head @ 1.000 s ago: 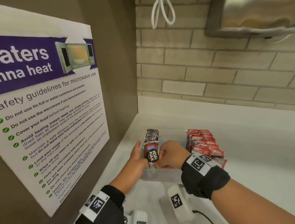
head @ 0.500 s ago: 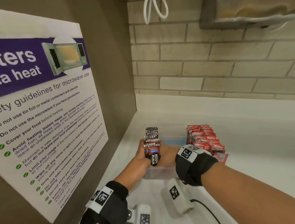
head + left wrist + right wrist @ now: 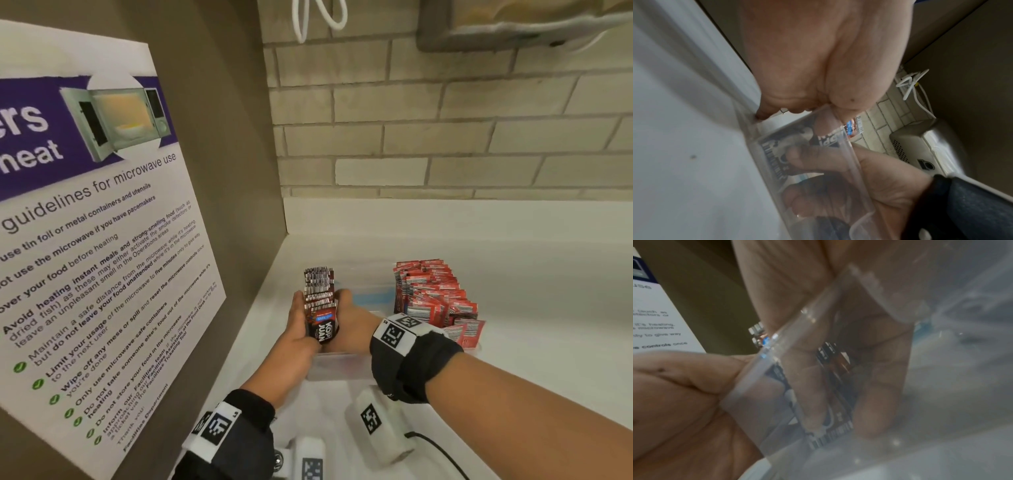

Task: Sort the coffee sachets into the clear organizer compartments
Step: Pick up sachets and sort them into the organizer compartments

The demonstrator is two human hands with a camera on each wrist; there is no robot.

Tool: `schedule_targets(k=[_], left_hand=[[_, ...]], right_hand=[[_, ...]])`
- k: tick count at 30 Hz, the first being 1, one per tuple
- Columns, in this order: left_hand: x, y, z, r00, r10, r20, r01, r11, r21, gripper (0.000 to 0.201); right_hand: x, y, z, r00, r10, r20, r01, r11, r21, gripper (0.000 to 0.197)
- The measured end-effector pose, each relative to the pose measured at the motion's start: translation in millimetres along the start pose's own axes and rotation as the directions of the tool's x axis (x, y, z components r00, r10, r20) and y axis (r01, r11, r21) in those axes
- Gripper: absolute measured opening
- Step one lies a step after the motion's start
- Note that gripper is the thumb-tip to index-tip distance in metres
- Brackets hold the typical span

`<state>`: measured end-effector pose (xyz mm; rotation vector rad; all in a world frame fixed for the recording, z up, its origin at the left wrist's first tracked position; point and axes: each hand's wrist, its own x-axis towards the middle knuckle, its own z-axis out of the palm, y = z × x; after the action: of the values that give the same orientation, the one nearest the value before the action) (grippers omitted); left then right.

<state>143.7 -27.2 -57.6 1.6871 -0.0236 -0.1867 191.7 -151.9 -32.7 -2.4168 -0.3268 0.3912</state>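
A clear organizer (image 3: 342, 371) stands on the white counter in the corner. A row of black coffee sachets (image 3: 320, 287) fills its left compartment, and the front one reads KOPI JUAN (image 3: 323, 329). Red sachets (image 3: 431, 294) pack the right compartment. My left hand (image 3: 299, 329) clasps the left side of the black row, thumb over the front sachet. My right hand (image 3: 349, 317) grips the row from the right, reaching down inside the box. Through the clear wall (image 3: 851, 162) its curled fingers (image 3: 809, 394) lie on the front black sachet (image 3: 838, 369). The left hand (image 3: 807, 65) sits at the box corner.
A microwave-guidelines poster (image 3: 102, 240) covers the brown side wall close on the left. A brick wall stands behind, with a white cable loop (image 3: 318, 20) and a metal unit (image 3: 513, 24) above. Two white tagged devices (image 3: 376, 421) and a black cable (image 3: 438, 452) lie in front. Something blue (image 3: 373, 296) shows in the middle compartment.
The right hand has gone from pinching the front sachet's top to reaching down beside the black row. The left hand has slid farther along the row. The front sachet sits lower.
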Motion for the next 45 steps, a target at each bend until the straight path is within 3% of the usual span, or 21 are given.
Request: schedule_targets(k=[4,17,28,32,35,37,39,40,42,45], left_hand=[[2.9,-0.3,-1.2,0.998,-0.056,-0.009,0.056,0.997,-0.044,0.1],[1.8,16.4,3.6,0.994,-0.092,-0.063,0.096,0.994,0.061,0.109],[-0.4,25.0,4.0,0.987,-0.112,-0.117,0.11,0.994,-0.026,0.106],[-12.3,31.2,0.6,0.985,-0.041,-0.168,0.032,0.998,-0.058,0.086],[-22.8,37.9,-1.2,0.932,0.133,-0.337,-0.166,0.984,-0.069,0.074],[-30.2,46.4,-0.7,0.844,0.273,-0.462,-0.334,0.941,-0.054,0.06],[-35.7,57.1,3.0,0.778,0.397,-0.487,-0.449,0.893,0.011,0.047],[-37.4,61.5,7.0,0.775,0.433,-0.46,-0.475,0.88,0.029,0.043],[-38.5,68.5,19.3,0.819,0.455,-0.35,-0.472,0.881,0.04,0.041],[-33.3,71.0,43.4,0.893,0.415,-0.173,-0.404,0.91,0.096,0.043]], right_hand=[[1.5,5.0,-0.5,0.996,-0.039,0.076,0.039,0.999,-0.006,0.082],[-2.0,0.7,-7.6,0.991,-0.041,0.128,0.047,0.998,-0.046,0.088],[-5.0,-1.2,-28.3,0.964,0.068,0.255,-0.051,0.996,-0.072,0.094],[-12.2,-2.5,-44.3,0.962,0.091,0.257,-0.097,0.995,0.009,0.086],[-31.0,-10.6,-65.5,0.989,0.023,0.145,-0.023,1.0,0.0,0.067],[-50.2,-15.0,-81.5,0.998,-0.056,0.012,0.054,0.99,0.128,0.045],[-71.3,-12.6,-96.7,0.978,-0.129,-0.165,0.171,0.947,0.273,0.027],[-80.7,-7.2,-102.6,0.954,-0.152,-0.26,0.227,0.931,0.287,0.023],[-96.8,10.3,-109.0,0.887,-0.183,-0.425,0.294,0.932,0.211,0.021],[-116.8,39.4,-106.3,0.819,-0.181,-0.545,0.243,0.969,0.043,0.031]])
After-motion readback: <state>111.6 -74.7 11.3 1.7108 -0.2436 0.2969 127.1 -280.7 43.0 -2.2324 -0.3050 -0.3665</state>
